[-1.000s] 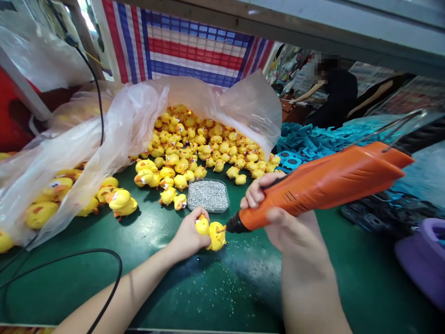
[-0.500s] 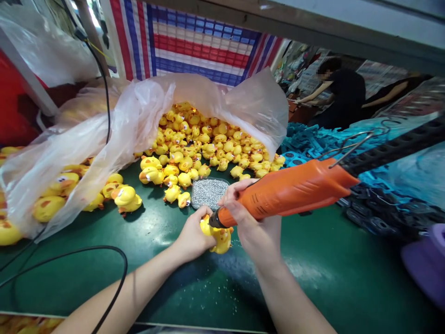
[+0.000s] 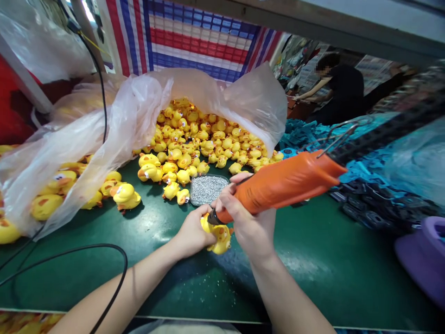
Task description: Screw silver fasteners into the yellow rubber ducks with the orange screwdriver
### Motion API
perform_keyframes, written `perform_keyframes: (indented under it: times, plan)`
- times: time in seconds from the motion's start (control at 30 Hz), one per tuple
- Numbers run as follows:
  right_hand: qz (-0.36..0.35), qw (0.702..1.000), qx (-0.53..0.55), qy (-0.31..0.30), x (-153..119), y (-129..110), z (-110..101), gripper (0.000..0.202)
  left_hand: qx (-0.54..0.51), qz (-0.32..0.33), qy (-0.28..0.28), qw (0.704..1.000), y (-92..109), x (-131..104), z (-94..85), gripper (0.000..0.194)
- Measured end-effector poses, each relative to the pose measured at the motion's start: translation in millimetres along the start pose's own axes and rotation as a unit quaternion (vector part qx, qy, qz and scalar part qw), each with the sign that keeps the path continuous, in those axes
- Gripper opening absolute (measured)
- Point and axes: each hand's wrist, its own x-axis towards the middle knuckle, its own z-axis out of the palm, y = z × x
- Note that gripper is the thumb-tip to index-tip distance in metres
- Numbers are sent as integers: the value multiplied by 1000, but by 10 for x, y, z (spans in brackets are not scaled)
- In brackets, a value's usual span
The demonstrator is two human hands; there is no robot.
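Note:
My left hand (image 3: 194,232) is closed around a yellow toy duck (image 3: 222,240), low over the green tabletop. An orange electric screwdriver (image 3: 274,185) is gripped in my right hand (image 3: 248,222), tilted so its black nose points down and left. That nose meets the duck beside my left fingers; the bit's tip and the exact spot it touches are hidden. Just beyond my hands sits a clear tray (image 3: 192,198) filled with small silvery screws (image 3: 210,188).
A plastic bag (image 3: 139,99) spills a heap of yellow ducks (image 3: 198,134) at the back. One duck (image 3: 125,196) stands apart on the left. Black cables (image 3: 118,250) cross the left side. Blue and black parts (image 3: 368,204) and a purple object (image 3: 422,260) lie right. A person (image 3: 340,88) works behind.
The screwdriver's rear end has swung slightly left and down, with my right hand following. Its nose stays at the duck, and my left hand keeps its hold. The whole view has shifted a little.

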Motion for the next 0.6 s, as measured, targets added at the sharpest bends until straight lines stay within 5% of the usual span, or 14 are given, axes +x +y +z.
perform_keyframes:
  times: [0.23, 0.6]
  plan:
    - [-78, 994, 14, 70, -50, -331, -97, 29, 68, -16, 66, 995, 118, 24, -113, 32]
    - [-61, 997, -6, 41, -209, 52, -122, 23, 36, -3, 79, 996, 186, -13, -96, 32]
